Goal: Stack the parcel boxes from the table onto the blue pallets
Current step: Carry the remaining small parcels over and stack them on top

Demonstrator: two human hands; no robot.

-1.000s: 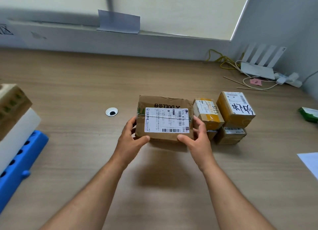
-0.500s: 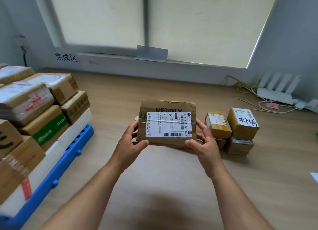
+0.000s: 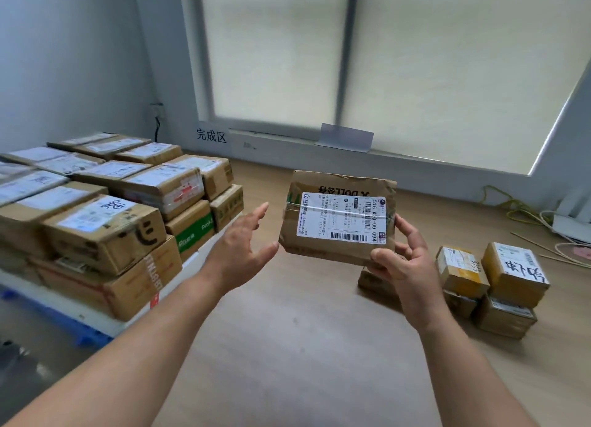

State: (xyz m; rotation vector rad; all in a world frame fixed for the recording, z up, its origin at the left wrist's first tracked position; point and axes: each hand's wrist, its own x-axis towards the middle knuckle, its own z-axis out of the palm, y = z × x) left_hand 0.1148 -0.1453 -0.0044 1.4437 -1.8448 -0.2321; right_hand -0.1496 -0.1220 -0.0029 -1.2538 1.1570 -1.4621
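Observation:
A brown parcel box (image 3: 335, 183) with a white shipping label is held up above the wooden table (image 3: 287, 346). My right hand (image 3: 401, 260) grips its right end, thumb on the front and fingers behind. My left hand (image 3: 241, 250) is off the box, fingers spread, its thumb tip near the box's lower left corner. To the left, several parcel boxes (image 3: 105, 222) are stacked on a white board over a blue pallet (image 3: 88, 338). Small yellow and brown parcels (image 3: 499, 286) remain on the table at the right.
A window with drawn blinds (image 3: 399, 75) fills the back wall, with a sign in Chinese characters (image 3: 211, 135) on the ledge. Yellow and white cables (image 3: 524, 209) lie in the far right corner. A white device (image 3: 572, 223) sits by the cables.
The box has risen higher off the table and my view swung left toward the pallet stack. My left hand let go of the box and opened; the right hand still holds it.

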